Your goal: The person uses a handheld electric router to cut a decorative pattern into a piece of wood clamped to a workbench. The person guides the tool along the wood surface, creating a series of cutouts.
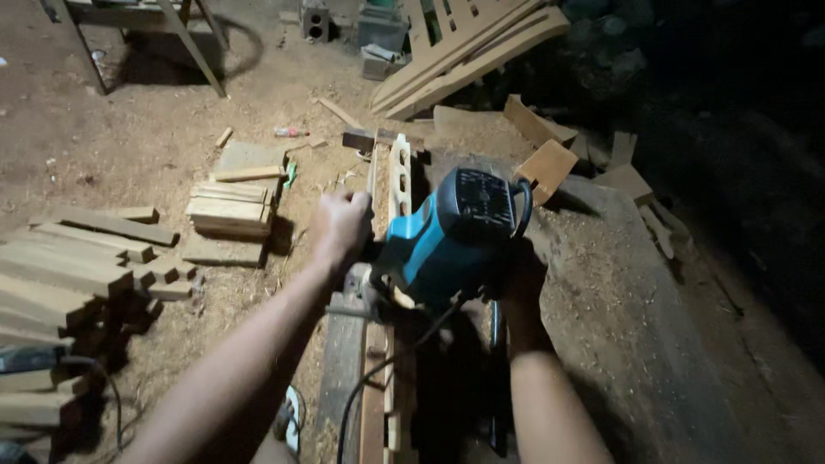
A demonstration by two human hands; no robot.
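A blue and black electric router (451, 236) stands on a long narrow wooden piece (399, 176) with oval slots cut through it. My left hand (339, 228) grips the handle on the router's left side. My right hand (516, 283) is closed on the handle at its right side, mostly in shadow. The router's black cord (378, 378) trails down toward me along the bench. The wooden piece lies lengthwise on a rough, sawdust-covered workbench (593, 283).
Stacks of short cut wood blocks (230, 210) and longer pieces (69, 266) lie on the dirt floor at left. Planks (464, 51) lean at the back. Loose offcuts (546, 167) sit on the bench's far end. Darkness fills the right side.
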